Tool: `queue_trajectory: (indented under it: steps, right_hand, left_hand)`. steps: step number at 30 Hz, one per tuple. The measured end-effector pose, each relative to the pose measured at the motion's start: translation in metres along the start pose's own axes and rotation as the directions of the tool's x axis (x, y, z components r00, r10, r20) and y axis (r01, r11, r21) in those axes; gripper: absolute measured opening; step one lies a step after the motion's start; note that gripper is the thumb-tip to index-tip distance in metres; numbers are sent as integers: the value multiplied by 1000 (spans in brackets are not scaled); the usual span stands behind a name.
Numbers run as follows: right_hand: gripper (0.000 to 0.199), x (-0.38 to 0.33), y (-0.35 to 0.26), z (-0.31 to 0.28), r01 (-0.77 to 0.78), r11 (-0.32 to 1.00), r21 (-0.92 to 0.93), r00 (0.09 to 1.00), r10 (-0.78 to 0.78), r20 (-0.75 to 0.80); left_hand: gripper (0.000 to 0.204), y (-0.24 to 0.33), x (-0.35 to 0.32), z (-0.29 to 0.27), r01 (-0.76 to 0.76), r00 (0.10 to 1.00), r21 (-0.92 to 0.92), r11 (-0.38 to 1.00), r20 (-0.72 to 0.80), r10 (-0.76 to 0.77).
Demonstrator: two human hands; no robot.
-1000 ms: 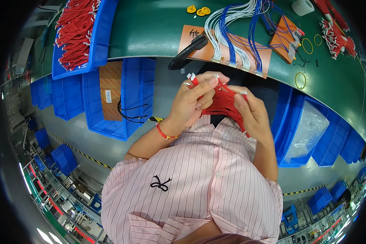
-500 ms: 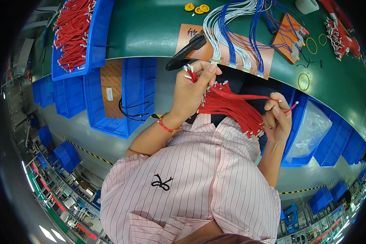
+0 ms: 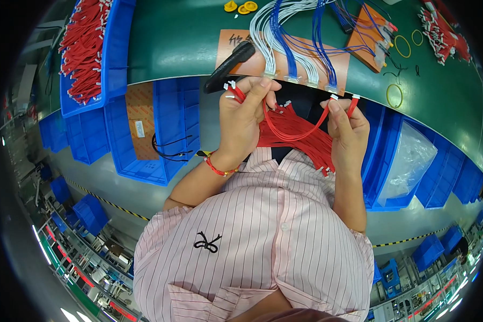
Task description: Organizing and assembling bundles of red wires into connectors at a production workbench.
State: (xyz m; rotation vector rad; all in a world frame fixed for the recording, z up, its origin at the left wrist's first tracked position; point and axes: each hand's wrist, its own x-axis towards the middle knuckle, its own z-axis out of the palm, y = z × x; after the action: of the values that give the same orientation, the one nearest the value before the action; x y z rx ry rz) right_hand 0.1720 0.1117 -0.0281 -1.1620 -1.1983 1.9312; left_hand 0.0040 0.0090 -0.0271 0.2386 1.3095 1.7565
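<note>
The left hand pinches slim red cables with white plastic plugs, some plugs poking out far and left; the right hand grips more ends between thumb and fingers, two plugs pointing far; between the hands the cables sag in a U, long axis left to right, near the close edge of the green tabletop; a thick bundle of red cables lies over the lap, slanting from far left to near right.
</note>
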Motion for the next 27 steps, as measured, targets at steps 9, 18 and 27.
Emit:
queue_trajectory:
  steps: [9,18,27]
  right_hand:
    - [21,5,-9,5,-12,995,-98,1000,10,-19]
    - [22,13,-12,-7,-164,986,35,983,161,85]
    - [27,8,-3,1,-196,946,257,977,167,129]
  left_hand:
    - [32,38,8,-24,98,963,406,908,190,-189]
    - [35,61,-7,-49,-164,933,738,655,332,-141]
    - [41,29,-1,-22,14,962,500,866,229,-148]
